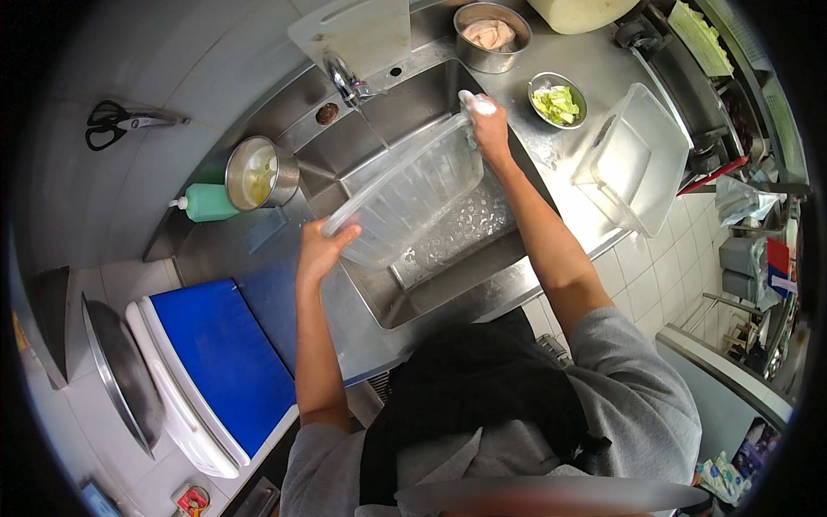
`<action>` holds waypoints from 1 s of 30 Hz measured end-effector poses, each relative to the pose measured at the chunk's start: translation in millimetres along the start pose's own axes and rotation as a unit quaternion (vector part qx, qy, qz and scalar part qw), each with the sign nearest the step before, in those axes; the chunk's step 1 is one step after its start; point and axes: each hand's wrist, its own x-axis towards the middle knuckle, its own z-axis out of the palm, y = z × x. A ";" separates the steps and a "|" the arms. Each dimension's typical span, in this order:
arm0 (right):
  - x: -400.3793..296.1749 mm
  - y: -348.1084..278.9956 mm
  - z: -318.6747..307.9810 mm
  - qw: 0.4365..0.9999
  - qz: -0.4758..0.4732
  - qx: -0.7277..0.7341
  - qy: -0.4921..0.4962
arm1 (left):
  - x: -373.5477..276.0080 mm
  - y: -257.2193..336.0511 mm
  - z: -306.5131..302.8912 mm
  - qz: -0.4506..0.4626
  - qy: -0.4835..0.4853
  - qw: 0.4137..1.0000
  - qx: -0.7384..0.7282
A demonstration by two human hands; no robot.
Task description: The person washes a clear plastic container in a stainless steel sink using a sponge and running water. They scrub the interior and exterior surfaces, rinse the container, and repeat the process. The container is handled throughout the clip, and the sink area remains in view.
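Note:
A clear plastic container (420, 187) is tilted on its side over a stainless steel sink (387, 310), with wet, bubbly droplets on a surface beneath it. My left hand (325, 249) grips the container's rim at its near left corner. At the far right end of the rim is my right hand (488, 126), with white foam on it and a greenish scouring pad partly visible under the fingers. A thin stream of water runs from the chrome faucet (345, 81) behind the container.
Left of the sink stand a steel pot (261, 174) and a green soap bottle (210, 202). A second clear container (636, 158), a bowl of chopped leaves (557, 102) and a pot of pale food (492, 39) sit on the right counter. Scissors (132, 121) hang on the wall.

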 end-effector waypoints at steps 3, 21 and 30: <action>5.7 7.8 -10.6 0.999 0.008 0.031 -0.024 | -7.2 28.3 10.8 0.003 0.099 0.995 -0.017; -44.6 -27.9 42.3 0.896 -0.132 -0.351 -0.240 | -23.6 -1.6 63.5 0.171 0.233 0.954 -0.081; -67.6 -24.2 58.7 0.878 -0.330 -0.320 -0.135 | -25.8 2.8 65.8 0.139 0.241 0.953 -0.120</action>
